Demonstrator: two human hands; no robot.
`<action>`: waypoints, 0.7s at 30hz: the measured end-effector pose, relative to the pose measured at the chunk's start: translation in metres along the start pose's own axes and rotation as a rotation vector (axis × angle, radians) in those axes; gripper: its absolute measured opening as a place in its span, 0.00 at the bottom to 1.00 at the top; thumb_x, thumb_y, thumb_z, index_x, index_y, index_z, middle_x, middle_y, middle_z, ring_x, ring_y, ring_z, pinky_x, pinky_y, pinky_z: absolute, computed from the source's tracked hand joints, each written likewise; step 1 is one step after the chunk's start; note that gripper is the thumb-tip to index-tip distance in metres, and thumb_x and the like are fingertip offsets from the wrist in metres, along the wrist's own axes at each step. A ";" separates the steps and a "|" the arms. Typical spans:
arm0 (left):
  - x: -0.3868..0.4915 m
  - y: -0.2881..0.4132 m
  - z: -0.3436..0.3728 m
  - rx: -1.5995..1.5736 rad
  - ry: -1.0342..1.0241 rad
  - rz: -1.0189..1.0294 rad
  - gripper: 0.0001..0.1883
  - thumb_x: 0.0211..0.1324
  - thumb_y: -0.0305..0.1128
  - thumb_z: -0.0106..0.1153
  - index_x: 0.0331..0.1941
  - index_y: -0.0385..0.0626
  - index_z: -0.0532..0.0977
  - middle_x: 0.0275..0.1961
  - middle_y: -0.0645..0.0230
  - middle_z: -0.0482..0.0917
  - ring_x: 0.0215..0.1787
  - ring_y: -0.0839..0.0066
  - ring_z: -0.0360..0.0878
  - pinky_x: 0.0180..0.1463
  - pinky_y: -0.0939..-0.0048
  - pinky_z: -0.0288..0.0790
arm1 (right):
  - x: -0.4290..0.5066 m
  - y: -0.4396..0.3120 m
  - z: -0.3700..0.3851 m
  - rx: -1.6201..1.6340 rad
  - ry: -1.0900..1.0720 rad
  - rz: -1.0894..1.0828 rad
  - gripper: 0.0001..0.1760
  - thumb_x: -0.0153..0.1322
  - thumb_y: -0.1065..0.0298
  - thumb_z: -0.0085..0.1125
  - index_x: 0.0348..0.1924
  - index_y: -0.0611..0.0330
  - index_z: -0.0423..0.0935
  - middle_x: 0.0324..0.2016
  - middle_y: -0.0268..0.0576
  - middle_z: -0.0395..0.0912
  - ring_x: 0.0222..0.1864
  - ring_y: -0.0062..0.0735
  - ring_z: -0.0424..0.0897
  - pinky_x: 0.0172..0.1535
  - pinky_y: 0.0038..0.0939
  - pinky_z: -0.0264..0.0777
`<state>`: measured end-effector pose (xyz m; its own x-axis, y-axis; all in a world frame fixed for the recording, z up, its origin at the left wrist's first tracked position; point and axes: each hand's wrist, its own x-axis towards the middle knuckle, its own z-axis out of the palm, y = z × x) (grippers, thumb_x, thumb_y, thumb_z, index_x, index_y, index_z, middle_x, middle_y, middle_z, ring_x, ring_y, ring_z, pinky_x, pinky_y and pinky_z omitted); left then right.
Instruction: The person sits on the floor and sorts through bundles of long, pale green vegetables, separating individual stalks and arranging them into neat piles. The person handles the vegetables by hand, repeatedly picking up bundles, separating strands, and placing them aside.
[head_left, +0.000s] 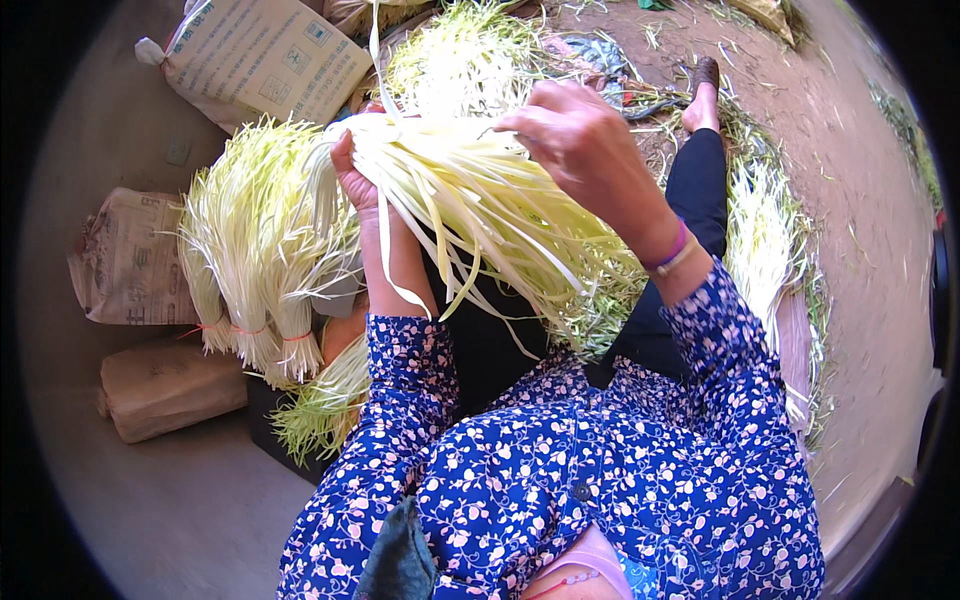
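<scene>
My left hand (360, 180) is closed around the white stalk end of a large loose bunch of pale yellow-white leafy stalks, probably blanched chives (480, 187). The leaves fan out to the right, over my lap. A single pale strand rises from the held end towards the top of the picture. My right hand (570, 135) is raised over the upper right part of the bunch, thumb and forefinger close together; whether they pinch a thin leaf there cannot be told. Left of my left hand, several bundles (255, 247) stand tied near their white ends with red bands.
A printed sack (262, 67) lies at the upper left, with a worn paper bag (135, 259) and a brown package (176, 382) below it. A loose heap of stalks (465, 52) is beyond my hands. More stalks (761, 232) lie right of my outstretched leg, among scattered trimmings.
</scene>
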<state>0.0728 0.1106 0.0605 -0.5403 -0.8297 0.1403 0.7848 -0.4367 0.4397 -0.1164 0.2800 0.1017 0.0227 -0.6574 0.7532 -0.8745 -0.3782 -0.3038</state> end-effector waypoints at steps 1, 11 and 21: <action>0.001 0.000 0.001 0.018 0.025 0.015 0.27 0.41 0.41 0.60 0.46 0.38 0.71 0.45 0.56 0.78 0.47 0.57 0.75 0.56 0.52 0.68 | 0.003 0.003 0.007 -0.012 -0.023 -0.011 0.07 0.63 0.71 0.56 0.33 0.54 0.81 0.28 0.42 0.73 0.37 0.38 0.76 0.43 0.35 0.69; 0.013 0.013 -0.024 -0.077 -0.013 -0.069 0.28 0.39 0.38 0.61 0.47 0.38 0.70 0.43 0.56 0.77 0.47 0.59 0.74 0.58 0.54 0.67 | 0.007 0.017 0.033 0.023 -0.022 -0.131 0.05 0.64 0.71 0.53 0.30 0.56 0.78 0.33 0.43 0.73 0.38 0.40 0.76 0.45 0.38 0.69; 0.036 0.033 -0.053 -0.051 0.334 0.065 0.23 0.42 0.36 0.52 0.45 0.36 0.73 0.47 0.51 0.77 0.53 0.55 0.73 0.63 0.50 0.61 | -0.146 0.090 -0.004 -0.194 -0.271 0.626 0.11 0.67 0.57 0.55 0.32 0.56 0.77 0.28 0.42 0.77 0.32 0.43 0.77 0.39 0.38 0.69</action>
<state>0.0952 0.0482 0.0326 -0.3665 -0.9206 -0.1351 0.8328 -0.3893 0.3935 -0.2006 0.3444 -0.0339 -0.4151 -0.8618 0.2917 -0.8323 0.2303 -0.5042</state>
